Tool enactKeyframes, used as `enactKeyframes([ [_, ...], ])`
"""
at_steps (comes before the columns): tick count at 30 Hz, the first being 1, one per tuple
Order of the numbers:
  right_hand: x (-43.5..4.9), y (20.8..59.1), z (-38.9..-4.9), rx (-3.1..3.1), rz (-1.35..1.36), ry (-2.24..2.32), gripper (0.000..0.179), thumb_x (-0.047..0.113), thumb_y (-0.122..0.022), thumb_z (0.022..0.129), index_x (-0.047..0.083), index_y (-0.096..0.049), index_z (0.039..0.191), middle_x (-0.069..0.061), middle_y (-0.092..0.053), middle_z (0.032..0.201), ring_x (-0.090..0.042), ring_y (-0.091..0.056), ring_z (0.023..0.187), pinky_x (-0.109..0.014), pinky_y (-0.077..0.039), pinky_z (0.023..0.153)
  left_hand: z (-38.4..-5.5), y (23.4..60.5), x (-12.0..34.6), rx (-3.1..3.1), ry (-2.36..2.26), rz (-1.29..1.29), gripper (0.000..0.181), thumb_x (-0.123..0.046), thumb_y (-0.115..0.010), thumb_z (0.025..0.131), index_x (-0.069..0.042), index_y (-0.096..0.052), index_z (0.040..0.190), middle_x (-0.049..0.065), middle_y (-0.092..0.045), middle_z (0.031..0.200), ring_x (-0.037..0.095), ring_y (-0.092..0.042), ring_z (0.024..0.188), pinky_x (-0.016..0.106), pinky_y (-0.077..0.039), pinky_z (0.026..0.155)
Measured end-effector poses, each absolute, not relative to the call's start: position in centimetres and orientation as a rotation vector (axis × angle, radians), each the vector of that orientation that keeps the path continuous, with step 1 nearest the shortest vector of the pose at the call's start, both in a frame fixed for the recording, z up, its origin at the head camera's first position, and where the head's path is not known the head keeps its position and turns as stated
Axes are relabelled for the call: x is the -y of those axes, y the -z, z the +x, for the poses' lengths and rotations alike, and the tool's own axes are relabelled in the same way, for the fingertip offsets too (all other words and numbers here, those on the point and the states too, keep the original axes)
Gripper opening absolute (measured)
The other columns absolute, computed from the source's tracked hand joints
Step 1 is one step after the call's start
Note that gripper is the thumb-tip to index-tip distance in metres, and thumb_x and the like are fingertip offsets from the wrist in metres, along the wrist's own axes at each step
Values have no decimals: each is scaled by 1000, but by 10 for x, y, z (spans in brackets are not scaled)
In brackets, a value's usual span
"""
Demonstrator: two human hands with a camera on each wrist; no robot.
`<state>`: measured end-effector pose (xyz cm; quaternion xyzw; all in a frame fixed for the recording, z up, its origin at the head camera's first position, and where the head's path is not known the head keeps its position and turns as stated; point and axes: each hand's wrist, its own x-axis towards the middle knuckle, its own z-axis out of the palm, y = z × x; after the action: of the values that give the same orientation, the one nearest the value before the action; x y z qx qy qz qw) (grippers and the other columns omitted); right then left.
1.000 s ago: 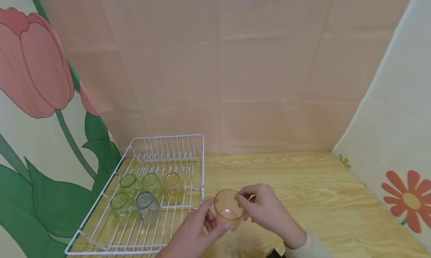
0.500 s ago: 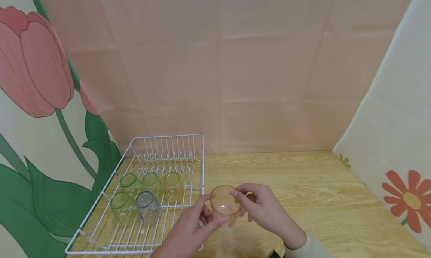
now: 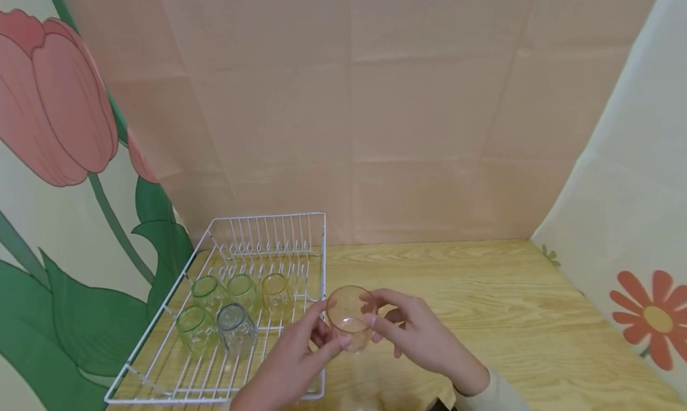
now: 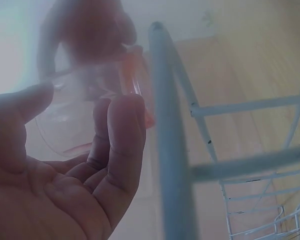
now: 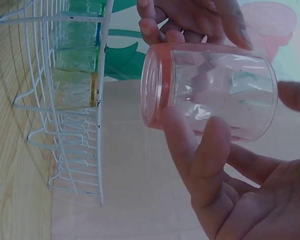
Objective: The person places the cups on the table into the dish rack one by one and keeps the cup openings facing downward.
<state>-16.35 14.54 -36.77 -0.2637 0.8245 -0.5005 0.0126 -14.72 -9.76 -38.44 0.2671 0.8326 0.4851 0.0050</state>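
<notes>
A clear pink-orange glass (image 3: 350,333) is held up between both hands, mouth upward, beside the rack's right edge. My left hand (image 3: 295,357) grips its left side, thumb toward the near face. From the right, my right hand (image 3: 421,336) holds it with thumb and fingers near the rim. The right wrist view shows the glass (image 5: 220,90) with a thick reddish base and my right fingers (image 5: 210,155) along its wall. In the left wrist view, my left fingers (image 4: 125,130) curl around the glass (image 4: 70,115), close to a rack bar.
A white wire dish rack (image 3: 324,250) stands on the left of the wood-grain table (image 3: 483,303). Several upturned glasses sit in it: green ones (image 3: 195,333), a blue-grey one (image 3: 236,330) and an amber one (image 3: 276,297). A pink backdrop (image 3: 349,130) hangs behind.
Both hands have carried the glass left and slightly up, toward the rack's right edge. The right fingers have shifted on the rim. The glasses in the rack have stayed put.
</notes>
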Motion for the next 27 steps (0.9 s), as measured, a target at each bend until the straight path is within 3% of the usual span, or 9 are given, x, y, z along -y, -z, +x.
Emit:
enactKeyframes([
  [8,-144,371,-162,-2720,-900,1430,41,28,-72,94,14,-61,131,0,-66,110,-7,-66,73,-28,-52,53,-148,383,101,-2590,-1499,818,69,-52,-59,96,-11,-42,148,-9,-63,89,6,-59,78,24,-51,69],
  [13,-144,372,-163,-2735,-904,1444,45,30,-73,92,14,-60,132,0,-66,112,-7,-65,74,-28,-52,53,-147,383,101,-2572,-1512,828,64,-48,-58,99,-15,-40,150,-8,-62,92,7,-58,80,24,-51,69],
  [18,-143,374,-161,-2696,-877,1493,50,33,-79,87,19,-60,132,-3,-67,119,-8,-66,74,-27,-52,51,-147,382,102,-2555,-1533,839,49,-40,-45,107,-21,-38,151,-4,-60,94,12,-61,78,26,-52,68],
  [22,-141,375,-161,-2674,-894,1521,55,34,-81,85,15,-60,132,-6,-66,125,-9,-67,73,-28,-52,49,-148,382,102,-2560,-1532,852,46,-37,-37,109,-22,-37,153,-3,-60,89,12,-61,73,26,-52,64],
  [27,-141,377,-161,-2653,-928,1543,58,32,-82,84,10,-59,132,-7,-65,127,-10,-68,74,-28,-52,49,-149,384,103,-2558,-1538,842,44,-31,-37,110,-21,-38,153,-3,-62,88,13,-62,71,27,-52,58],
])
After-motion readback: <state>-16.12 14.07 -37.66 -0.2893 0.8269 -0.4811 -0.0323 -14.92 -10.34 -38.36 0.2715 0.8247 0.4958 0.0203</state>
